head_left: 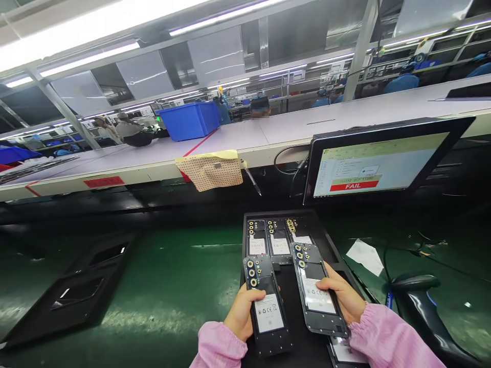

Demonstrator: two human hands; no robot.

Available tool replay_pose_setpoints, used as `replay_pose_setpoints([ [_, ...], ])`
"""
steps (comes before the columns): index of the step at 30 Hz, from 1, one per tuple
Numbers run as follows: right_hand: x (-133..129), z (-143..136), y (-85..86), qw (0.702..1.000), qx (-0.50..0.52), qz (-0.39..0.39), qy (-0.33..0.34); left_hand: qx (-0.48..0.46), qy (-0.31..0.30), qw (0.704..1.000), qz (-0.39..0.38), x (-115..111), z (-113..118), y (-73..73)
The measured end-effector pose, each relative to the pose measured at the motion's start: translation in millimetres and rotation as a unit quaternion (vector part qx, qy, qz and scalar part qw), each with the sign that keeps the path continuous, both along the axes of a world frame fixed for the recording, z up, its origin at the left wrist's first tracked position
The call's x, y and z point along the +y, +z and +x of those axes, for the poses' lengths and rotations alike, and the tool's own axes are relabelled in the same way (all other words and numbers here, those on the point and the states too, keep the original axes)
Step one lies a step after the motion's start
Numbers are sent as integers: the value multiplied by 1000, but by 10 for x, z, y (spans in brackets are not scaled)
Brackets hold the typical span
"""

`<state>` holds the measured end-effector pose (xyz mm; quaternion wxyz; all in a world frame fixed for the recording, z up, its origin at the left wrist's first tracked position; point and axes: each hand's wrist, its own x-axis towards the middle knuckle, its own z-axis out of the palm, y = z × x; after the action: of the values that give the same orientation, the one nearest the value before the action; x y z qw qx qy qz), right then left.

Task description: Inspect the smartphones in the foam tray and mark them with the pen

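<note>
My left hand (244, 309) is closed round a dark phone body (268, 327), its thumb on the upper edge of a white label. Another phone body (320, 322) is gripped in my right hand (341, 291), tilted, with its thumb at the label. Both show three ringed camera openings at their top ends. Beneath them lies a black tray (326, 240). Three more phone bodies stand in a row at its far end, among them one on the left (257, 244) and one in the middle (279, 245). Part of another (347, 352) shows under my right wrist.
A monitor (378, 163) showing a red FAIL bar is at the back right. A barcode scanner (422, 301) and white paper (365, 256) lie right of the tray. Another black tray (82, 286) is at left. Beyond are a shelf (264, 135), a blue bin (190, 121) and several people.
</note>
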<state>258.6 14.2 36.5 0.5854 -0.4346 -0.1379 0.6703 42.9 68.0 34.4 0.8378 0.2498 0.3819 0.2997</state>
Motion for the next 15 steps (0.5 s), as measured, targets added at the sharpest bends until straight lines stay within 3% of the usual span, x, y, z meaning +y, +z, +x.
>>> replay_pose_setpoints([
  [5,-2,-8,1,1000,1,-8,-18,66,31,997,38,-16,22,-11],
  [10,11,-7,-21,995,90,-1,-48,57,24,996,62,-51,21,7],
  [15,39,-15,-9,992,109,1,-59,50,21,995,79,-60,11,1],
])
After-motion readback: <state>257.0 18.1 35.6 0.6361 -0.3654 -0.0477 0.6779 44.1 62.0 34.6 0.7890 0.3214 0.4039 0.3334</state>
